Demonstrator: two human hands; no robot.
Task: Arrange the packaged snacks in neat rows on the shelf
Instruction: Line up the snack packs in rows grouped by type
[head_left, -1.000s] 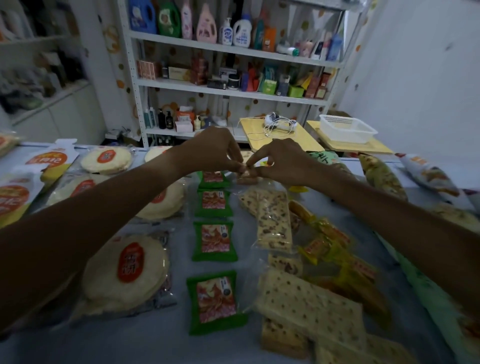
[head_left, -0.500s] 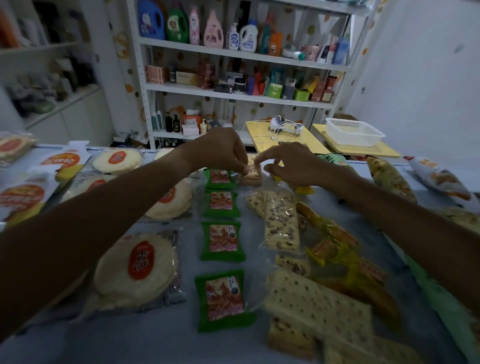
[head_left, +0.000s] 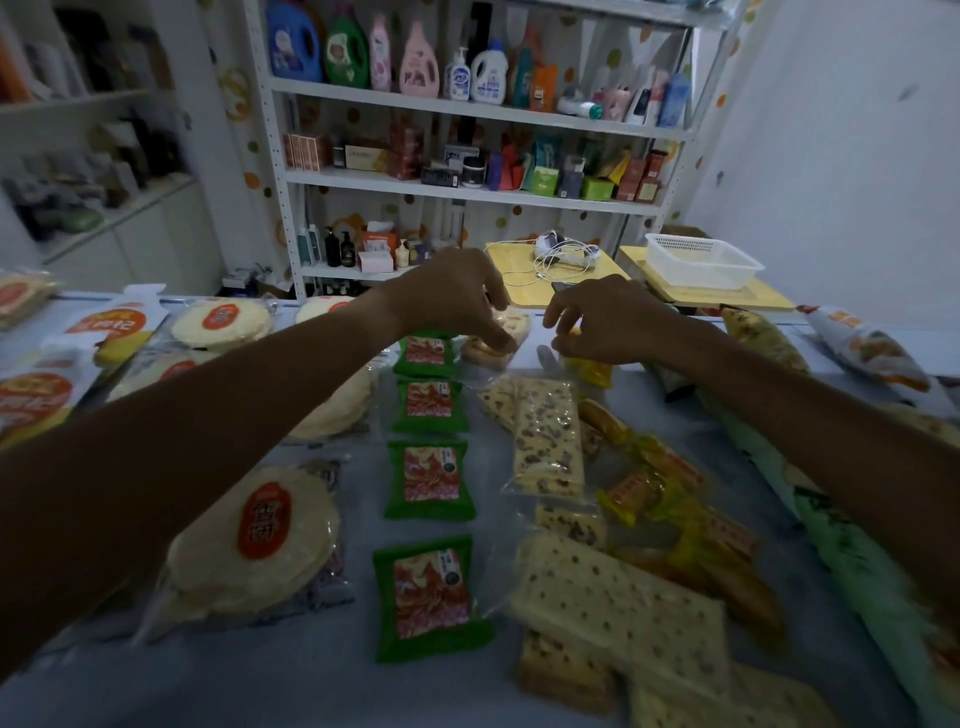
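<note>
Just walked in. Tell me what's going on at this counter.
A person is laying packaged snacks out in rows on a blue surface. The left hand grips a clear-wrapped pastry packet at the far end. The right hand hovers beside it above a yellow packet, fingers loosely curled, holding nothing that shows. Four green packets already form a straight column. The cracker packs and yellow-wrapped sausages to the right lie in a loose jumble.

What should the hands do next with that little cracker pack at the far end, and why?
Probably the left hand should set the small cracker pack down straight, above the long speckled cracker pack. Its fingers rest on the pack, which lies tilted, while the green packets beside it already form a neat column. The right hand hovers close by with fingers loosely curled.
</note>
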